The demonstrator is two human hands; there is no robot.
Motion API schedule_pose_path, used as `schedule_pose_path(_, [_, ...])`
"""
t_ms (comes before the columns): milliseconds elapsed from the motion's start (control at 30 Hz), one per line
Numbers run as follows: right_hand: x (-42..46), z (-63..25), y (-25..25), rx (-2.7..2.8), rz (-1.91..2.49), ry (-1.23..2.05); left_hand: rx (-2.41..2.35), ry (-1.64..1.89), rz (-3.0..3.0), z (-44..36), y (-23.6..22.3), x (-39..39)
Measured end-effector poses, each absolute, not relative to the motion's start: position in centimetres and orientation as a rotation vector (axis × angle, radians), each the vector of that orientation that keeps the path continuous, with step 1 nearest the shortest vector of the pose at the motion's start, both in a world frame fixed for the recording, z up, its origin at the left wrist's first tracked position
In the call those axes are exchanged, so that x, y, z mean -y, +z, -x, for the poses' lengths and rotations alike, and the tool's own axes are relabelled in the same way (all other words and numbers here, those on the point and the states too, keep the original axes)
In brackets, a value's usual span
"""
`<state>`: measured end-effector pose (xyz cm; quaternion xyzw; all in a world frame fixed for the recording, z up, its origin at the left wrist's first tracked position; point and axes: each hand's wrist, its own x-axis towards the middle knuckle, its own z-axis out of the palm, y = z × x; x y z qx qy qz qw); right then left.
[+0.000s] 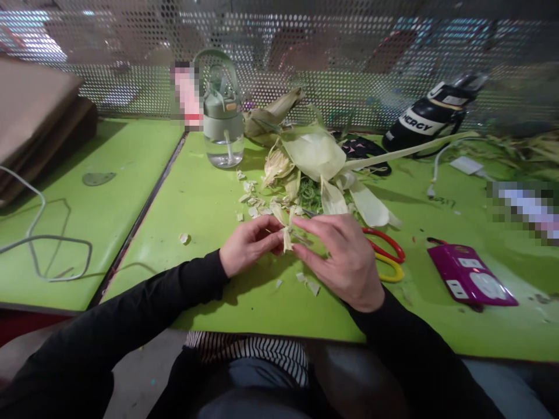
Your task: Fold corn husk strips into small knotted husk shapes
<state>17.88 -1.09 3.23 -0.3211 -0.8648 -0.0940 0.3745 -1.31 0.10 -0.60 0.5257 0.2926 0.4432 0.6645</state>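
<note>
Head view: looking forward and down onto a bright green tabletop (161, 227). Pinching a small cream piece of corn husk, bunched at the middle with two loose ends upward (287, 237), between thumb and fingers of the bare left hand (252, 244), near the tabletop's front middle. Reaching in from the opposite side with the bare right hand (345, 256), thumb and forefinger parted, tips right at the same husk piece; cannot tell between a firm pinch and a light touch there. Wearing long black sleeves (183, 288) down to both wrists.

Just beyond the hands, small cream husk scraps (252, 202), then green shredded curls (310, 195) beneath and beside broad pale husk leaves (314, 152). Partly hidden behind the right hand, scissors with one red and one yellow handle (400, 249). Farther right, a flat purple power socket (468, 278). Toward the back, an upright clear bottle with grey-green lid and carry loop (223, 125), plus a tilted black bottle with a white lettered band (421, 123), both before a perforated metal screen (279, 35).
</note>
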Motion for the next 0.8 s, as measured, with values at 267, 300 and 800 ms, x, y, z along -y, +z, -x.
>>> schedule_pose_path(267, [1.24, -17.44, 2.89, 2.214, 0.742, -0.21, -0.723, 1.028, -1.244, 0.98, -0.81, 0.37])
schedule_pose_path(300, [1.29, -17.38, 2.9, 2.184, 0.766, -0.163, -0.734, 1.036, -1.25, 0.97, -0.85, 0.4])
schedule_pose_path(800, [1.26, -17.91, 3.38, 2.263, 0.835, -0.401, -0.723, 1.023, -1.138, 1.51, -0.45, -0.18])
